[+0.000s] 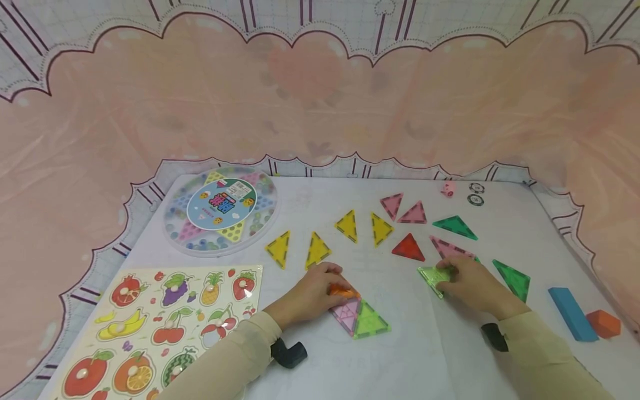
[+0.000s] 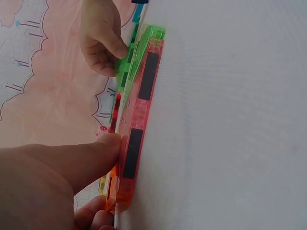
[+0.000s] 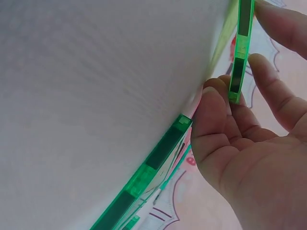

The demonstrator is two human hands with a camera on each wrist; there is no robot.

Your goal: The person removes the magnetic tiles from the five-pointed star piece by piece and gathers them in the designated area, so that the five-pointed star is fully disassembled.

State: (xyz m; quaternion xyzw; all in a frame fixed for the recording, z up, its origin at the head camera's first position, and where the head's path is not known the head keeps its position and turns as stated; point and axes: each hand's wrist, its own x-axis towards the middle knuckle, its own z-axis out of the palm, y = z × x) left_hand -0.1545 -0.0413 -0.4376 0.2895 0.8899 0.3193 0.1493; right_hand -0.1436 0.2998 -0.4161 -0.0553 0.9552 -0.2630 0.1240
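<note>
My left hand [image 1: 312, 297] pinches an orange triangular magnetic tile [image 1: 342, 290] on the table, its thumb at the edge beside the pink tile [image 1: 347, 315]. That pink tile lies against a light green tile [image 1: 371, 320], the pieces forming one joined shape. In the left wrist view the pink tile's edge [image 2: 144, 76] with dark magnet strips faces the camera. To the right, my right hand [image 1: 472, 283] grips another light green triangular tile [image 1: 433, 279] by its right side, tilted up from the table. The right wrist view shows this green tile [image 3: 238, 60] between thumb and fingers.
Yellow tiles [image 1: 279, 249], a red tile [image 1: 409, 248], pink tiles [image 1: 414, 213] and dark green tiles [image 1: 513, 279] lie around. A fruit puzzle board [image 1: 155, 320] and a round game box [image 1: 175, 236] are at left; a blue block [image 1: 572, 314] and orange block [image 1: 604, 323] at right.
</note>
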